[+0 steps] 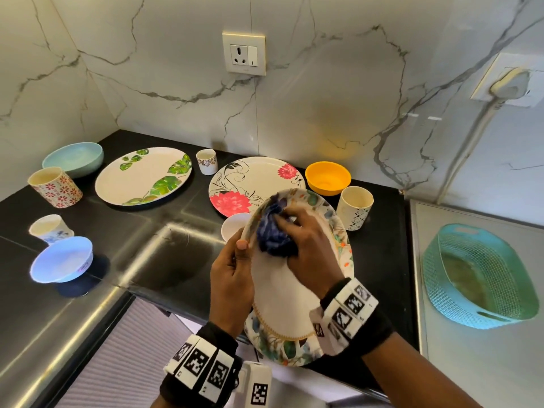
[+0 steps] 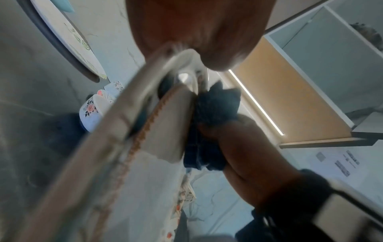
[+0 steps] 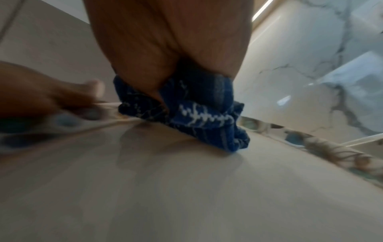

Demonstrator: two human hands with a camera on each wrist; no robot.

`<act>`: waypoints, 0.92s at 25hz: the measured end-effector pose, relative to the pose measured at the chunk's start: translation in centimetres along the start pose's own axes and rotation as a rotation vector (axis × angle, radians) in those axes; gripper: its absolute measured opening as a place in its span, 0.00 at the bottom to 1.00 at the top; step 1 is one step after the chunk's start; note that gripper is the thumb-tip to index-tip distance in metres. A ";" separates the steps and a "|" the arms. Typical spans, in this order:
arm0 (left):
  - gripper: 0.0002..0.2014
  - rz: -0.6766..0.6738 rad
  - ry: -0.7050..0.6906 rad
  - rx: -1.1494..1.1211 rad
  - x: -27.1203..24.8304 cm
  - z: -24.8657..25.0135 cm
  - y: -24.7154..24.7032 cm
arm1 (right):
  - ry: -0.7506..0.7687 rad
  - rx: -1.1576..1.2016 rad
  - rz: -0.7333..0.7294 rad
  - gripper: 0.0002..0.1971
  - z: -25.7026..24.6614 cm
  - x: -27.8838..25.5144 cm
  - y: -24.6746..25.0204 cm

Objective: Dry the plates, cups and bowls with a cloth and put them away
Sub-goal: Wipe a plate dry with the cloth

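- Oval floral-rimmed plate (image 1: 282,293) held tilted in the air over the desk's (image 1: 164,254) front edge, face twd the person.
- Left hand (image 1: 232,287) grips its left rim, thumb curled over the front; fingers behind, out of sight.
- Right hand (image 1: 306,245) has fingers bunched round a blue patterned cloth (image 1: 275,235), pressing it on the plate's upper face.
- Plate prob. rigid & light, melamine-like by its look; glossy face likely slick if wet, so the rim is the safe hold, w/ thumb over front. Would chip or clatter if dropped on the desk.
- Cloth soft, crumples; best wadded in the palm.
- Hard to read: wrist views blurred; wetness of the plate can't be judged; its back is hidden.
- Small white bowl (image 1: 235,226) half hidden behind the plate.
- Beyond: red-flower plate (image 1: 250,184), green-leaf plate (image 1: 144,175), orange bowl (image 1: 328,178), several cups, other bowls.
- Teal basket (image 1: 477,278) well apart at right; whether that's where dishes go, can't tell.
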State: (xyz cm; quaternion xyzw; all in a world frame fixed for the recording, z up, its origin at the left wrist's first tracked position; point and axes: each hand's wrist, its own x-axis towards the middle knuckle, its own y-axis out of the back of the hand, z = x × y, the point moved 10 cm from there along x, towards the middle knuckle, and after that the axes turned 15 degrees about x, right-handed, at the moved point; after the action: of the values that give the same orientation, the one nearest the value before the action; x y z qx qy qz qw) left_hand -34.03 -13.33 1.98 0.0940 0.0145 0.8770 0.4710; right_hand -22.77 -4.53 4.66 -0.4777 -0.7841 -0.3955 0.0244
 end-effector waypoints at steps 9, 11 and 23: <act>0.13 0.004 -0.026 0.070 0.3 0.1 0.7 | -0.158 0.035 0.065 0.27 4.2 2.0 1.7; 0.13 0.003 -0.030 0.075 0.1 0.1 0.7 | -0.197 0.028 0.053 0.28 4.9 1.8 2.0; 0.12 0.012 -0.039 0.118 0.1 0.3 1.1 | -0.245 0.030 0.140 0.27 6.7 1.7 3.0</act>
State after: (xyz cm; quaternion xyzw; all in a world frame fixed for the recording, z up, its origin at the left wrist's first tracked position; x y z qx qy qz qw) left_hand -34.89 -13.90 2.41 0.1387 0.0566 0.8754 0.4596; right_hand -19.08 1.71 2.53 -0.5757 -0.7517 -0.3197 -0.0368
